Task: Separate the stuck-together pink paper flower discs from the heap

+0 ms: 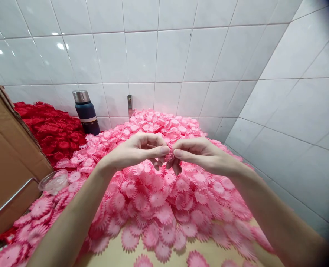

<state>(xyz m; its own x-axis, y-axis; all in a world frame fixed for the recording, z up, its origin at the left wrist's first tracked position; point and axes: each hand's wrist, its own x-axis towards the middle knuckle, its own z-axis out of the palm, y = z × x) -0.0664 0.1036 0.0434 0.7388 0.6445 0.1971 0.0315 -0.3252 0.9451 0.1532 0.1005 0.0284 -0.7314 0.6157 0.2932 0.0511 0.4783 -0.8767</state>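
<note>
Over a large heap of pink scallop-edged fabric flower pieces (164,213), my two hands meet fingertip to fingertip. My left hand (142,150) pinches a small pink flower piece (170,147) between thumb and forefinger. From the other side, my right hand (202,154) pinches the same piece. Most of it is hidden behind the fingers, so its shape cannot be made out well. Loose flower pieces with tiny centre holes lie all around beneath both hands and forearms.
A dark blue bottle (87,115) with a steel cap stands at the back left, beside a red heap (54,129). A cardboard box (12,155) rises on the left, with a clear plastic tub (53,181) near it. White tiled walls (170,55) enclose the back and right.
</note>
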